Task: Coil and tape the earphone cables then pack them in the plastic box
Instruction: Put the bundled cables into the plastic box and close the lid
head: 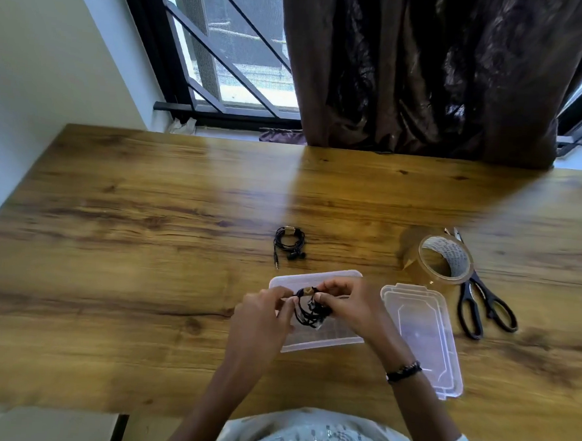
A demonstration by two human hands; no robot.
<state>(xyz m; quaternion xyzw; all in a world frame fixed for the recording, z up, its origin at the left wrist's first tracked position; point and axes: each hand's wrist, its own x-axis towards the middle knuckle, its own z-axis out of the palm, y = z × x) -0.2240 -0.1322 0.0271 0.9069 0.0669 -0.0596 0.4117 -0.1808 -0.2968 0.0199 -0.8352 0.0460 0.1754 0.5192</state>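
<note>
Both hands hold a coiled black earphone cable just above the clear plastic box. A strip of brown tape wraps the coil's top, pinched between my left hand and my right hand. A second coiled black earphone, bound with brown tape, lies on the wooden table beyond the box, its jack and earbuds sticking out at the near side. The box's clear lid lies flat to the right of the box.
A roll of brown packing tape stands to the right, beyond the lid. Black-handled scissors lie beside it. A dark brown curtain and a barred window stand behind the table's far edge.
</note>
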